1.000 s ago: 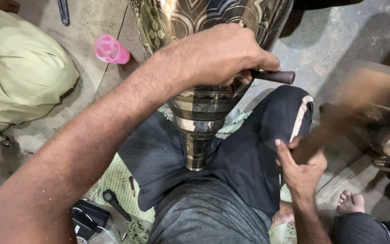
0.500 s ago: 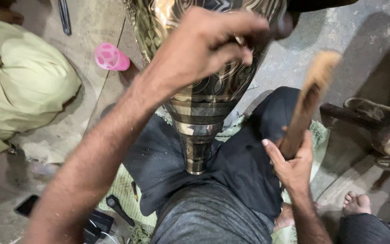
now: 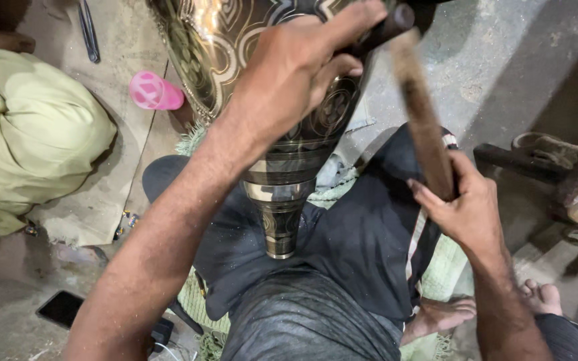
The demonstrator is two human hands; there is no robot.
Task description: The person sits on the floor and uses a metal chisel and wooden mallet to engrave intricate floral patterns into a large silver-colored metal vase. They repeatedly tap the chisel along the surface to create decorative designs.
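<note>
A large engraved brass vase (image 3: 282,167) with dark patterns lies tilted across my lap, its narrow base pointing toward me. My left hand (image 3: 296,73) reaches over the vase body and is shut on a dark chisel (image 3: 386,28) pressed against the metal near the top of the view. My right hand (image 3: 466,210) grips the lower end of a wooden stick (image 3: 423,113), whose upper end meets the chisel's head. My legs in dark trousers (image 3: 362,247) lie under the vase.
A person in pale green clothing (image 3: 28,134) sits at the left. A pink plastic cup (image 3: 155,92) lies on the concrete floor beside a metal tool (image 3: 88,30). A black phone (image 3: 61,307) lies at lower left. Rope and wooden pieces (image 3: 570,180) lie at the right, bare feet (image 3: 543,297) below them.
My right hand has swung the wooden stick from the right up onto the chisel's head. My left hand with the chisel has shifted higher on the vase.
</note>
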